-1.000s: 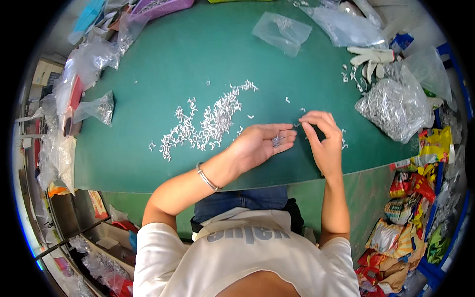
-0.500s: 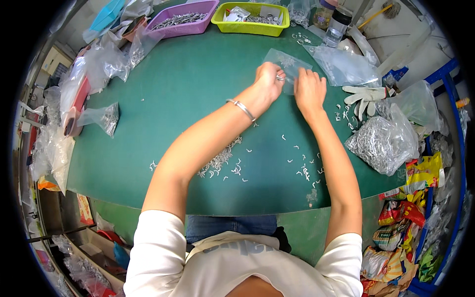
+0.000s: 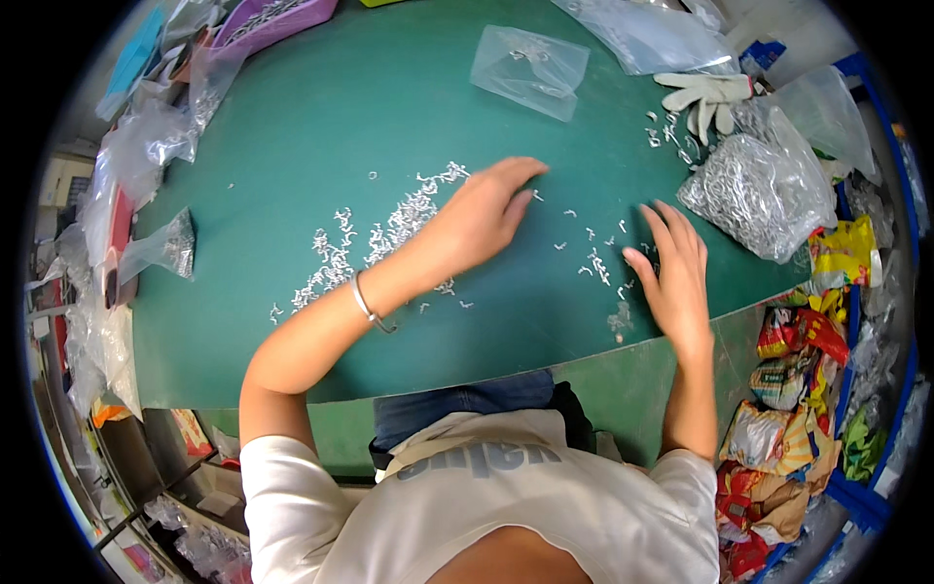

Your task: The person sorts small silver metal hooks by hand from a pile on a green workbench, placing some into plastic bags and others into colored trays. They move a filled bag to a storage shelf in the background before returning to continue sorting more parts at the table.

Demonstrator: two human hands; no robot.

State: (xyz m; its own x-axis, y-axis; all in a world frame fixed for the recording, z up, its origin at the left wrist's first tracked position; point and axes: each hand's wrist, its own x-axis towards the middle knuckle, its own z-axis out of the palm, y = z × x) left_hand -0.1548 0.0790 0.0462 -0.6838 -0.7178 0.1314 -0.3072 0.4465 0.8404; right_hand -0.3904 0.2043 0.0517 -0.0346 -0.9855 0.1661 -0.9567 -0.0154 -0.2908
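My left hand (image 3: 484, 212) lies flat over the green table (image 3: 321, 127), fingers together, at the right end of a long scatter of small white metal parts (image 3: 375, 238). A thin bracelet (image 3: 368, 304) circles that wrist. My right hand (image 3: 673, 274) rests open with fingers spread among a few loose white parts (image 3: 595, 263) near the table's front edge. Neither hand holds anything that I can see. A small clear plastic bag (image 3: 530, 70) with a few parts lies farther back on the table.
A full clear bag of metal parts (image 3: 761, 190) and a white glove (image 3: 705, 95) lie at the right. Purple tray (image 3: 277, 18) and several plastic bags (image 3: 161, 146) crowd the back left. Colourful wrappers (image 3: 793, 360) are piled at the right below the table.
Both hands have come back from the small clear bag at the far side to the loose parts near the front edge. The bag now lies alone on the table.
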